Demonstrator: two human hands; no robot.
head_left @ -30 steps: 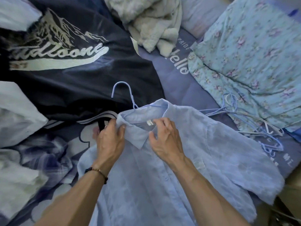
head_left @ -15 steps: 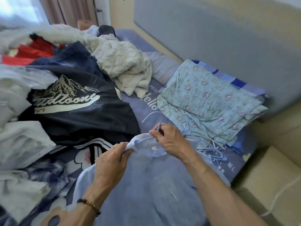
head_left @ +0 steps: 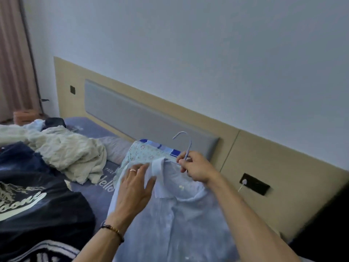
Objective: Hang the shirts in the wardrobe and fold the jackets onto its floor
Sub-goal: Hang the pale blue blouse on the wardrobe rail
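Note:
A light blue collared shirt [head_left: 175,220] hangs lifted above the bed on a pale blue hanger [head_left: 186,143]. My right hand [head_left: 196,167] grips the hanger's neck just below the hook. My left hand [head_left: 135,188] rests against the shirt's left shoulder and collar with its fingers nearly straight, a ring on one finger. A dark navy jacket [head_left: 37,203] with white lettering lies on the bed at the left.
A cream fleece garment [head_left: 68,154] is heaped behind the jacket. A floral folded cloth [head_left: 143,152] lies by the grey padded headboard [head_left: 143,118]. A curtain [head_left: 13,59] hangs at far left. A wall socket [head_left: 254,184] sits at right.
The shirt has been raised off the bed on its hanger. My right hand went from the collar to the hanger's neck. The view swung up toward the headboard and wall.

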